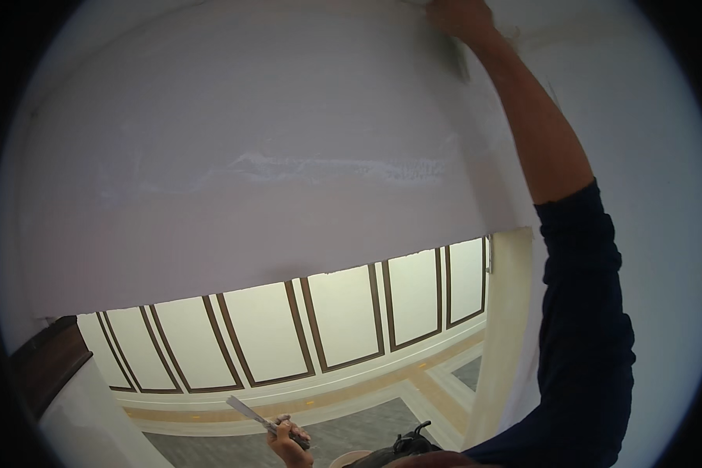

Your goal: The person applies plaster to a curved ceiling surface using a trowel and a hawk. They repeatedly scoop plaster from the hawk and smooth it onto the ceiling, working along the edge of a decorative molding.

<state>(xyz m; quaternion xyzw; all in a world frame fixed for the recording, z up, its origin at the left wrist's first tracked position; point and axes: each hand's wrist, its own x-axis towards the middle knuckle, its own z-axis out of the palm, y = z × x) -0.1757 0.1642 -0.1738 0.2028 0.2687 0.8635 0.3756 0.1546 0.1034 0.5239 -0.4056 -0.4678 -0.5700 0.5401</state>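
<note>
- Between 6 and 7 o'clock, the left hand grips a scraper.
- Mid-dial, the wall looks mostly smooth; one white streak looks unfinished.
- At 1 o'clock, the right hand grips a flat blade.

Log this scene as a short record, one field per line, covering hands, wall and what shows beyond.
Left hand: closed around the handle of a scraper, blade pointing up and left
Right hand: raised to the wall, at the picture's upper edge; a flat blade shows just below, grip unclear
Right sleeve: dark blue, forearm bare
Wall: pale, with whiter streaks across it
Beyond: white panels with brown frames
Floor: grey, with tan and pale bands
</note>
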